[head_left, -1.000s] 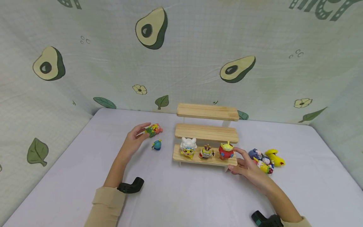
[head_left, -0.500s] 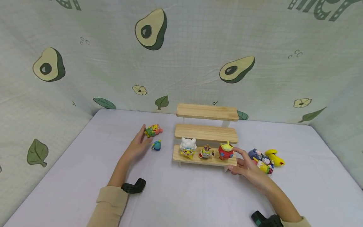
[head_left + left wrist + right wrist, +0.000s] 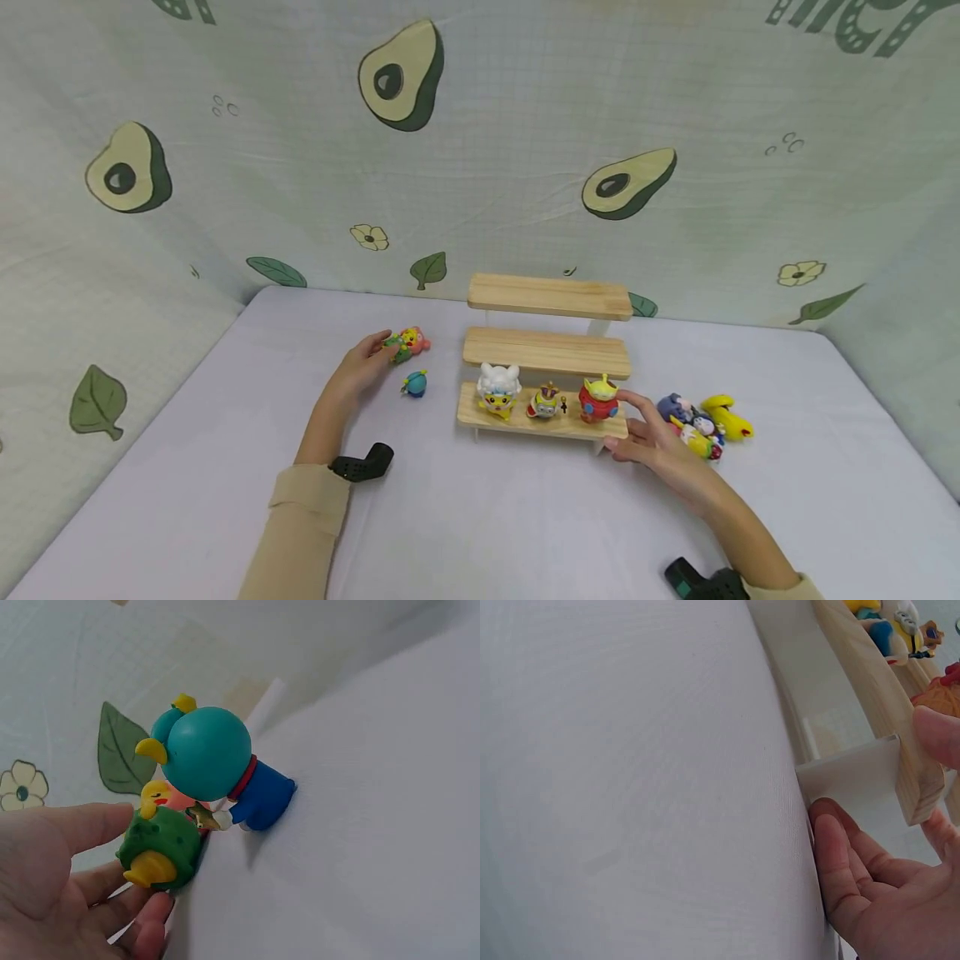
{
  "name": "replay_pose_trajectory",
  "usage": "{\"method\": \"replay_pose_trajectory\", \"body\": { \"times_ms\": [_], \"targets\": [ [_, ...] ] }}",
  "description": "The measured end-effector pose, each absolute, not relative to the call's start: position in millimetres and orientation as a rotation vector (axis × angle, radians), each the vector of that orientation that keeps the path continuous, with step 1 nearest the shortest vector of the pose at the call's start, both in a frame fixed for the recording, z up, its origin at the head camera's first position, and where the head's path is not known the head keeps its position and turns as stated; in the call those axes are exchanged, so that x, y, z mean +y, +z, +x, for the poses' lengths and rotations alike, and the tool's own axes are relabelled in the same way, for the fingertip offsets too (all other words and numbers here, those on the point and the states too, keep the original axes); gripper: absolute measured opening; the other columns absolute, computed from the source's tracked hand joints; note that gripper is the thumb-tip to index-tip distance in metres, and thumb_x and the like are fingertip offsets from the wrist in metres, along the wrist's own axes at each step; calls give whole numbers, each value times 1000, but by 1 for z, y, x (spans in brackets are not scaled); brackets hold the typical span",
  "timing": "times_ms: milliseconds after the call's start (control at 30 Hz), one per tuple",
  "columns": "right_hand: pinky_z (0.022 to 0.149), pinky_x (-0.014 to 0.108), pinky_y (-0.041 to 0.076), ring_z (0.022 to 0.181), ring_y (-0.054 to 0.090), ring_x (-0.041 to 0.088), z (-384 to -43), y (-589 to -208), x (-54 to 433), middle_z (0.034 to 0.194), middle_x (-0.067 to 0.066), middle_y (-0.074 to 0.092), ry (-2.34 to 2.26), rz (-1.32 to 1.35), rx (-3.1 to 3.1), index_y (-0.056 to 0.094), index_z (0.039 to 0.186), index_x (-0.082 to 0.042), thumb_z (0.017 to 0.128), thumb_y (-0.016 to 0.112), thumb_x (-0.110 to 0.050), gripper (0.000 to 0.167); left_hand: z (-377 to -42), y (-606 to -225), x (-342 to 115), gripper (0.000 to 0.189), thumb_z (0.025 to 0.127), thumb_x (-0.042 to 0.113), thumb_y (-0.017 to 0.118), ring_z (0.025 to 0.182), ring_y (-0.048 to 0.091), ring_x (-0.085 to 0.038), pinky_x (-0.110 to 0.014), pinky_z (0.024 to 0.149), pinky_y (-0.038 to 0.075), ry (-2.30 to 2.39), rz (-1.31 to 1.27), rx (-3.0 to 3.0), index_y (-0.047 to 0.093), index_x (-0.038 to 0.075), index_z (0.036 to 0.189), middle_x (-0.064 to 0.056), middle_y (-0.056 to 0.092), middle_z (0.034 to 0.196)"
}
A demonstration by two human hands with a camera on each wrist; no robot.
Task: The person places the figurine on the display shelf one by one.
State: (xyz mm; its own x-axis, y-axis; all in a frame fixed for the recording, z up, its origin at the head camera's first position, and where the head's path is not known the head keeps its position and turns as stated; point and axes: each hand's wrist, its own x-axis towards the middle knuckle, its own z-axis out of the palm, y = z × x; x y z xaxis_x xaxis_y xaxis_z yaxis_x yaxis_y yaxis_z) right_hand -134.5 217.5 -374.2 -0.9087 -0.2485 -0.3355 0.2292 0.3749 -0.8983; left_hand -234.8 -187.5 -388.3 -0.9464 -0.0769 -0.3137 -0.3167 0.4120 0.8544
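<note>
My left hand (image 3: 363, 367) is at the left of the table and pinches a green figurine (image 3: 161, 844) between thumb and fingers. A figurine with a yellow face and pink body (image 3: 414, 339) lies against its far side. Nearer me, a teal-headed figurine with a blue body (image 3: 214, 757) stands apart on the cloth. My right hand (image 3: 652, 442) grips the right end of a three-tier wooden display shelf (image 3: 551, 350), fingers about the lowest plank and its clear leg (image 3: 855, 772). On that plank stand a white-hooded yellow figurine (image 3: 498, 390), a crowned minion (image 3: 546, 402) and a green alien in red (image 3: 598, 398).
Right of the shelf lies a pile of figurines, with a grey-blue one (image 3: 673, 407) and a yellow one (image 3: 727, 417). A white cloth covers the table (image 3: 480, 517). An avocado-print curtain (image 3: 510, 150) hangs behind it.
My left hand opened wider beside the green figurine, then closed its thumb and fingers about it. The left forearm shifted slightly rightward. My right hand and the shelf stayed put.
</note>
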Motion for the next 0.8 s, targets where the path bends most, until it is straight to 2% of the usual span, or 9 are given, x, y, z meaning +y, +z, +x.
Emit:
{"method": "replay_pose_trajectory", "body": {
  "times_ms": [167,400,567,800],
  "targets": [
    [89,36,44,99,57,24,-135,-375,217,134,27,44,-1570,-25,2226,12,144,-19,89,61,-28,75,-240,-382,-190,57,95,33,50,140,22,-30,-48,112,21,1612,-340,2338,30,13,145,-13,26,152],
    [89,35,44,99,58,24,-135,-377,217,134,27,43,-1577,-28,2224,13,145,-20,89,60,-27,74,-246,-374,-193,61,94,33,54,131,34,-30,-46,108,29,1512,-308,2333,30,13,146,-14,31,149],
    [88,36,46,99,58,24,-135,-377,217,135,30,41,-1579,-50,2221,11,145,-18,90,60,-27,74,-249,-371,-195,62,92,34,56,128,36,-29,-44,104,33,1442,-289,2329,33,12,144,-14,35,146],
    [89,37,45,99,58,24,-135,-377,217,135,29,42,-1575,-23,2224,12,144,-19,89,61,-27,74,-249,-368,-195,62,92,40,52,123,38,-28,-42,101,35,1332,-293,2347,37,5,141,-18,39,141]
  ]
}}
